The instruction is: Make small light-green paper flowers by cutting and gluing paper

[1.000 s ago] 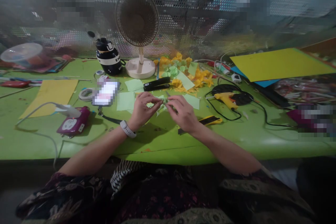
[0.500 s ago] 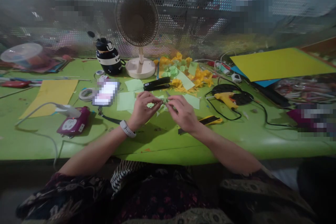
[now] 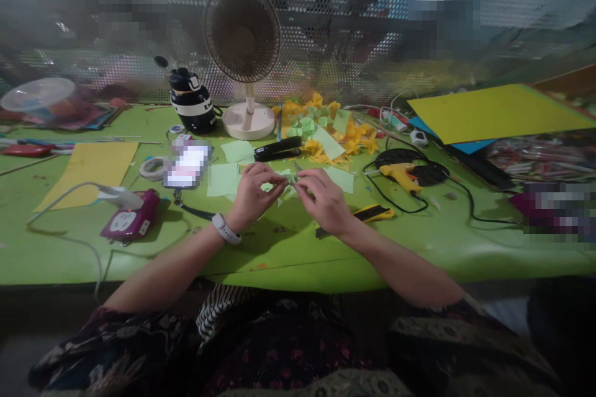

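My left hand [image 3: 259,191] is closed in a pinch on a small light green paper piece [image 3: 289,177], most of it covered by fingertips. Opposite it, my right hand [image 3: 323,197] pinches the same piece from the other side. A thin grey tip shows by the right fingers, too small to name. Below the hands lie light green paper scraps [image 3: 267,187] and a pale green sheet [image 3: 223,180]. A black stapler [image 3: 278,149] rests just beyond. The yellow box cutter [image 3: 375,213] lies partly beneath my right wrist.
Orange paper flowers [image 3: 363,136] are heaped behind the stapler. A yellow glue gun [image 3: 403,176] sits on a black round mat at right. Behind stand a fan [image 3: 249,119] and a dark bottle [image 3: 193,108]. Leftward are a phone [image 3: 187,166], tape roll [image 3: 153,168] and purple power block [image 3: 133,217].
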`<action>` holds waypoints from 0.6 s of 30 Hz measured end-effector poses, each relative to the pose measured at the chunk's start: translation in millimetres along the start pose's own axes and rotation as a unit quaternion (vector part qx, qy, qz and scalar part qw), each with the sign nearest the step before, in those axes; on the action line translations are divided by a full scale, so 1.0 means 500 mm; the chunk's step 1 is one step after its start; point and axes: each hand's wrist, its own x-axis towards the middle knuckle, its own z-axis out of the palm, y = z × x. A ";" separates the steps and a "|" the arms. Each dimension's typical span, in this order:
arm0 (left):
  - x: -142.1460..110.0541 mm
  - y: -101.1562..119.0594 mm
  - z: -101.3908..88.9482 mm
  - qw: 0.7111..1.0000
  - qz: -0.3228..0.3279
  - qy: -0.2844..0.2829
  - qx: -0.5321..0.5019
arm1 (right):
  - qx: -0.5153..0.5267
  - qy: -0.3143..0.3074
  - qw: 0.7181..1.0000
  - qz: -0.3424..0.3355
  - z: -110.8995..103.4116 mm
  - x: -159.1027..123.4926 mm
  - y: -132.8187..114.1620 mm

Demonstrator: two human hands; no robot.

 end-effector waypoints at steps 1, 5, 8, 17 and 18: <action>0.000 0.000 0.000 1.000 0.000 -0.001 0.002 | 0.000 -0.004 1.000 0.004 0.000 0.000 0.001; 0.001 0.000 0.000 1.000 0.007 0.002 0.006 | -0.018 -0.005 1.000 -0.001 -0.001 0.000 0.001; 0.001 0.003 -0.001 1.000 0.006 0.009 0.006 | -0.021 -0.002 1.000 -0.001 -0.001 0.001 0.000; 0.002 0.027 -0.008 0.999 0.029 0.045 0.000 | -0.020 0.042 0.999 0.012 -0.010 0.008 -0.006; 0.001 0.028 -0.007 0.999 0.029 0.043 -0.004 | -0.021 0.043 0.999 0.012 -0.011 0.008 -0.006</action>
